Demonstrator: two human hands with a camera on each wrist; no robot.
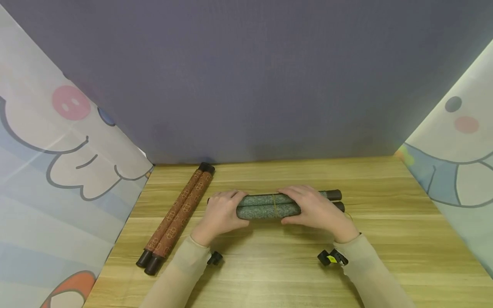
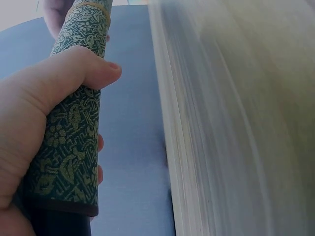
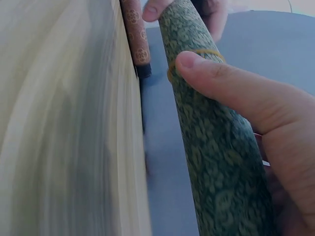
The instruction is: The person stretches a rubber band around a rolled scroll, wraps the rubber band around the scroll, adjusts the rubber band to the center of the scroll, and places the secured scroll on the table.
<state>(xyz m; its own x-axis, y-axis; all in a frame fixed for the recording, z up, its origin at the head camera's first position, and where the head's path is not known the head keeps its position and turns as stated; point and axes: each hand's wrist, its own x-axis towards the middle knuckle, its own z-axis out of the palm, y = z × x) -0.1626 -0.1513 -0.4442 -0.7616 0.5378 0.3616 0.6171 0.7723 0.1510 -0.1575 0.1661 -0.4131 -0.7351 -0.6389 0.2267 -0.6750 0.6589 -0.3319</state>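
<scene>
A rolled scroll [image 1: 265, 210] in green patterned brocade, with two parallel rolls and dark end knobs, lies crosswise between both hands. A thin yellow cord [image 1: 275, 205] rings it near the middle. My left hand [image 1: 222, 214] grips its left part, thumb on the near side and fingers over the far side. Likewise, my right hand [image 1: 313, 210] grips the right part, its thumb beside the cord [image 3: 211, 52] in the right wrist view. Both wrist views show the green brocade [image 2: 74, 142] held off the wooden tabletop. The left end knobs are mostly hidden behind the left hand.
A second scroll [image 1: 179, 218], reddish brown with flower motifs and dark knobs, lies slanted on the wooden table [image 1: 269, 273] at the left. A grey-blue panel [image 1: 269, 85] rises behind the table. Cartoon-printed sheets [image 1: 77, 171] flank both sides.
</scene>
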